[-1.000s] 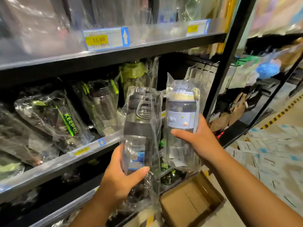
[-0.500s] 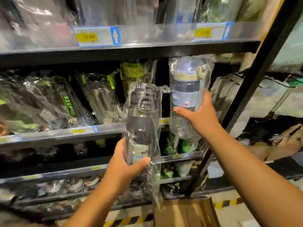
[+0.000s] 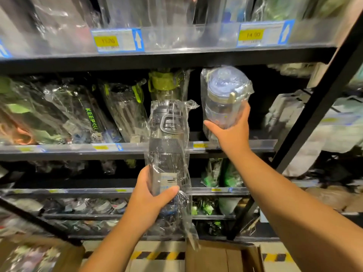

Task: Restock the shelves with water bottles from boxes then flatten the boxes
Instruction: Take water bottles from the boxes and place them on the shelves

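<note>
My left hand grips the lower part of a dark grey water bottle wrapped in clear plastic, held upright in front of the shelves. My right hand grips a clear bottle with a pale lid, also in a plastic bag. That bottle is tilted, lid toward the back, in the dark gap at the right end of the middle shelf. A cardboard box lies open on the floor below my arms.
Bagged green and black bottles lie leaning along the middle shelf to the left. A shelf with price tags runs above. A black upright post slants at the right. Another box sits at lower left.
My right hand has lifted the clear bottle up and tilted it into the gap on the middle shelf. My left hand has kept the grey bottle upright. The view has risen.
</note>
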